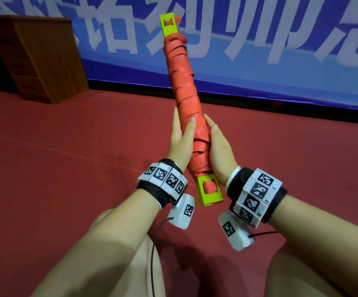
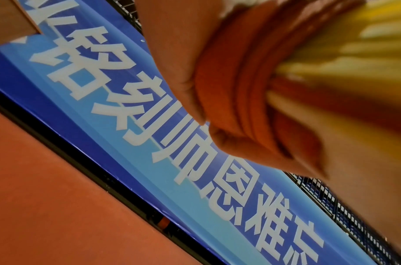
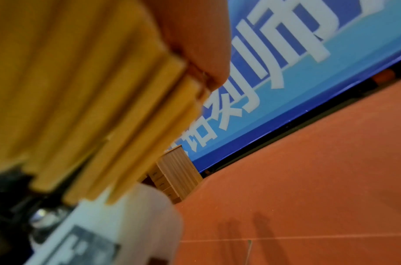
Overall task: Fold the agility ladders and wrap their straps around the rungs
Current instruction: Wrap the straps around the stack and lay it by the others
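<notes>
A folded agility ladder [image 1: 186,97] is one long bundle of stacked yellow-green rungs [image 1: 209,195] with a red strap [image 1: 181,67] wound along most of its length. It tilts up and away from me, and bare rung ends show at both tips. My left hand [image 1: 182,136] grips the lower part from the left, thumb across the front. My right hand [image 1: 218,146] holds the same part from the right, its fingers lying along the wrap. The left wrist view shows the strap [image 2: 229,89] against my palm, blurred. The right wrist view shows the rungs [image 3: 81,89] beside my hand [image 3: 202,44].
A red floor [image 1: 66,157] spreads below the bundle. A wooden cabinet [image 1: 32,56] stands at the back left. A blue banner [image 1: 259,50] with white characters runs along the far wall. My knees [image 1: 113,254] are at the bottom of the head view.
</notes>
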Action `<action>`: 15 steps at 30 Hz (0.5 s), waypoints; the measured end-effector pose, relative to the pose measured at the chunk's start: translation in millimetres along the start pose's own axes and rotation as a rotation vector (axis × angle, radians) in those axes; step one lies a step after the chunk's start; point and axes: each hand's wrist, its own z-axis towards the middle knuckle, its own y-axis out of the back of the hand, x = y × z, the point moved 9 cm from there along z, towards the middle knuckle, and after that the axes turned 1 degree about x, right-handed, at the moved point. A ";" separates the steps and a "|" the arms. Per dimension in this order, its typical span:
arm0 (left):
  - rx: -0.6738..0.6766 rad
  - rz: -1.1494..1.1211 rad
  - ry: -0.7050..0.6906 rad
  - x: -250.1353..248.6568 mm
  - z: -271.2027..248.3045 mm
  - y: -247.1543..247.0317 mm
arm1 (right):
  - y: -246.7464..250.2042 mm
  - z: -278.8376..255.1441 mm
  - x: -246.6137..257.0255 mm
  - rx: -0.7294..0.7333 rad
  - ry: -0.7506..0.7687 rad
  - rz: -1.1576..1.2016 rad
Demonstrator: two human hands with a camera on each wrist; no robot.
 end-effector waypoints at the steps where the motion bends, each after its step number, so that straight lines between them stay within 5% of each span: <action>1: 0.002 0.007 0.013 4.5 1.7 -2.8 | 6.2 3.5 -7.0 -0.043 -0.046 0.017; 5: 0.015 0.009 0.085 21.9 7.7 -22.2 | 42.9 12.1 -13.0 -0.241 -0.092 -0.091; 10: 0.082 0.083 0.080 32.0 13.9 -57.6 | 88.5 43.0 -2.9 -0.239 -0.117 -0.239; 15: 0.268 0.243 0.090 59.8 18.5 -102.4 | 200.1 80.2 -6.0 -0.390 -0.315 -0.216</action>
